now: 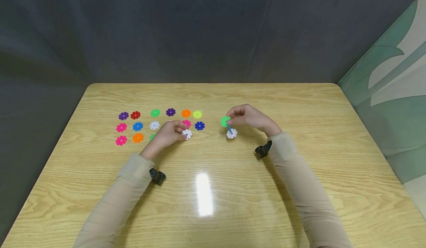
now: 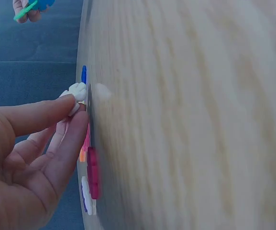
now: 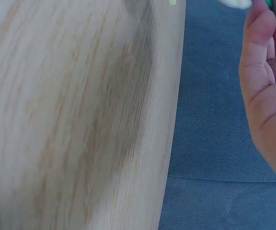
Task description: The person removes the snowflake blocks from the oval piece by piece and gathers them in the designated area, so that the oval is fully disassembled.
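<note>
My left hand (image 1: 169,132) pinches a white notched plastic disc (image 1: 187,134) between thumb and fingertips, close over the table. In the left wrist view this white disc (image 2: 77,90) sits at the fingertips. My right hand (image 1: 250,119) is raised at the centre right and pinches a small group of joined discs. A green disc (image 1: 225,121) faces the camera, a blue disc (image 1: 229,128) shows edge-on, and a white disc (image 1: 232,133) hangs at the lower end. The right wrist view cuts off most of that group above the right hand (image 3: 271,81).
Loose discs lie in rough rows on the left of the wooden table (image 1: 233,181), including purple (image 1: 123,116), red (image 1: 135,115), orange (image 1: 138,138) and dark blue (image 1: 199,126) ones. My left hand partly covers a few. A dark curtain (image 1: 199,33) stands behind the table.
</note>
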`<act>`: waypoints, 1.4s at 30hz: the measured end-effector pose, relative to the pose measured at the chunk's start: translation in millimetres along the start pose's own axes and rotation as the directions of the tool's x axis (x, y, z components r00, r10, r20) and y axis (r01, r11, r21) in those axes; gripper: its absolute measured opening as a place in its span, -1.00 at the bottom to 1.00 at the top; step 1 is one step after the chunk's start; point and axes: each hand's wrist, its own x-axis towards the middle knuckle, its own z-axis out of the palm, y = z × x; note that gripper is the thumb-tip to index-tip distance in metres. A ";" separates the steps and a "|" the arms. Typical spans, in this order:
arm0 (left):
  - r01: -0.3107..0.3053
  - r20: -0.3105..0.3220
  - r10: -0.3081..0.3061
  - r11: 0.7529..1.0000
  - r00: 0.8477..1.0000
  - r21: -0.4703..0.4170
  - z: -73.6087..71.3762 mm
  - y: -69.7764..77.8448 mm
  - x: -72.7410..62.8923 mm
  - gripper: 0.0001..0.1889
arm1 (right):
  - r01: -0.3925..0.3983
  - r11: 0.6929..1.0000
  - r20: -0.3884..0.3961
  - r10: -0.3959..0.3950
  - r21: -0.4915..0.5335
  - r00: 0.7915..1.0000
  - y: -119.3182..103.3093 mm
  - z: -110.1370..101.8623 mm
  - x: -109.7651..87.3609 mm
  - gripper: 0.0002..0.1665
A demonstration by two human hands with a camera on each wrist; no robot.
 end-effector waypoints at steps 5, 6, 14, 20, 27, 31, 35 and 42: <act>-0.027 0.002 0.027 0.998 1.000 0.050 -1.8 -0.3 -0.4 -0.64 | -0.003 1.000 -0.003 0.003 0.012 1.000 -1.0 0.5 0.2 -0.86; -0.029 0.000 0.029 0.998 1.000 0.062 -2.1 -0.2 -0.5 -0.64 | -0.001 1.000 0.000 0.001 0.015 1.000 -1.2 0.4 0.0 -0.88; -0.048 -0.018 0.051 0.989 0.999 0.141 -2.9 -1.0 -0.3 -0.66 | 0.021 0.999 0.008 -0.021 0.026 1.000 0.2 0.0 0.4 -0.83; -0.035 -0.016 0.037 0.989 0.999 0.142 -2.9 -1.0 0.4 -0.64 | 0.030 0.999 0.012 -0.030 0.013 0.999 0.6 -0.6 1.3 -0.76; -0.047 -0.010 0.049 0.988 0.999 0.149 -2.5 -1.0 1.2 -0.64 | 0.018 1.000 0.005 -0.018 -0.007 1.000 -0.9 0.3 1.8 -0.67; -0.047 -0.010 0.048 0.988 0.999 0.146 -3.0 -1.1 0.4 -0.64 | 0.012 1.000 0.010 -0.012 -0.009 1.000 -3.3 1.6 1.0 -0.64; -0.043 -0.014 0.044 0.994 0.999 0.096 -3.2 1.4 -1.5 -0.62 | 0.028 1.000 0.019 -0.028 0.000 0.999 -4.8 3.4 1.0 -0.64; -0.122 -0.006 0.122 0.992 0.992 0.004 3.0 13.1 -1.5 -0.62 | 0.038 0.996 0.027 -0.040 0.083 0.999 -5.0 7.6 4.5 -0.81</act>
